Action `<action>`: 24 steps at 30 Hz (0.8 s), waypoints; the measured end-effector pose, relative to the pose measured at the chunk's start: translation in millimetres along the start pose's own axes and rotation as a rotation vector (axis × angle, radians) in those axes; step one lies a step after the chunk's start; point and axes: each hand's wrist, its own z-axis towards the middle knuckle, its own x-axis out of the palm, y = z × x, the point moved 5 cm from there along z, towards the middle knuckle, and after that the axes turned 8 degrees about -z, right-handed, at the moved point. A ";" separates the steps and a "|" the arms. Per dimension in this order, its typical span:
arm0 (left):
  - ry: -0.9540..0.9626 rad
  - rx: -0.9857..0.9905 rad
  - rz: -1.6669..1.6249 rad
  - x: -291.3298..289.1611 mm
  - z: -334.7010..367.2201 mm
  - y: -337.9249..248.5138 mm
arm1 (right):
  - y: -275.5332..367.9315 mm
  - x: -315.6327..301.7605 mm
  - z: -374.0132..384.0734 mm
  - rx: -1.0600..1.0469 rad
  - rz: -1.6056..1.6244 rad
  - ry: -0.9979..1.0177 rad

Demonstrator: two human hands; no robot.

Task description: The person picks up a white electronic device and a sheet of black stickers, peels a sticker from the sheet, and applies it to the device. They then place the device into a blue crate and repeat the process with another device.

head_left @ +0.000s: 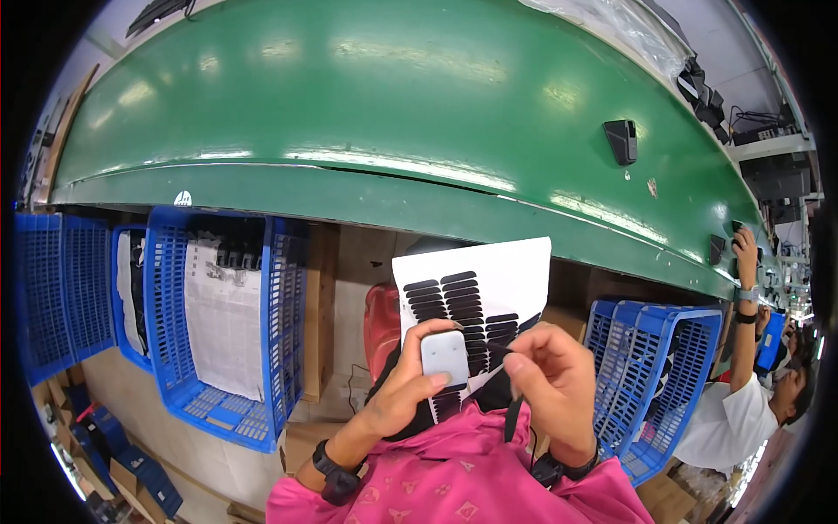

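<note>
My left hand point(406, 380) is closed around a small silver-grey rounded block point(445, 356), its flat face with two tiny dark marks turned up. Beneath it, a white sheet point(515, 271) with rows of black rounded strips point(463, 301) lies over my lap. My right hand point(554, 375) is closed in a pinch, thumb against forefinger, at the sheet's right side. A small black strip point(497, 349) shows at those fingertips. Under the right thumb hangs another narrow dark strip point(512, 421); what it belongs to, I cannot tell.
A long green bench point(349, 105) runs across in front, with a black device point(621, 141) on it. Blue crates stand at left point(166, 349) and right point(646, 367), and a red item point(381, 327) sits below. A co-worker point(733, 410) reaches onto the bench at right.
</note>
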 end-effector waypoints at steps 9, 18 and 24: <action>-0.041 0.034 0.434 18.0 -3.0 -15.0 | -13.4 26.7 3.7 0.090 0.071 0.209; -0.038 0.021 0.481 19.0 -1.4 -14.1 | -20.2 28.1 7.2 0.090 0.035 0.197; -0.036 0.015 0.471 20.7 -0.4 -16.1 | -23.6 30.3 8.8 0.085 0.034 0.199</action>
